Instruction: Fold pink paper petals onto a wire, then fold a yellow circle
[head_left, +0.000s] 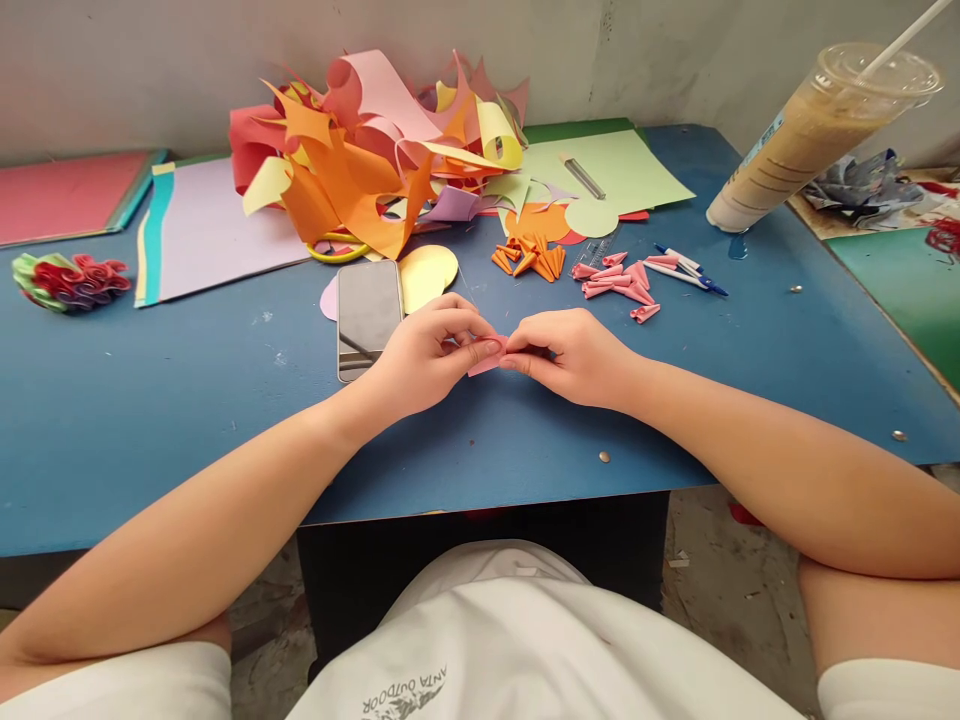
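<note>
1. Where the two hands meet, above the near half of the blue table [187, 420], a small piece of pink paper [484, 367] is held between them.
2. The left hand [420, 352] has its thumb and fingers clamped on the paper, the thumb lying along the near side; the other fingers curl behind.
3. The right hand [581, 355] pinches the right end of the paper between thumb and forefinger, its tips just beside the left thumb. Its other fingers are folded and partly hidden.
4. Next to the left wrist lies a phone [370, 305], its lower right corner covered by that hand. A yellow disc [431, 272] sits at the phone's right, and a lilac disc [328, 298] shows at its left edge.
5. Beyond the hands is a small heap of orange cones [534, 258]; to its right are pink cones [622, 283], then some pens [686, 268].
6. Toward the wall rises a pile of cut scraps [360, 165], with a pale green sheet [645, 170] to the right and a lilac sheet [225, 235] to the left.
7. A ruffled flower [71, 282] lies at far left; a drink cup [810, 130] with a straw [904, 40] stands at far right.
</note>
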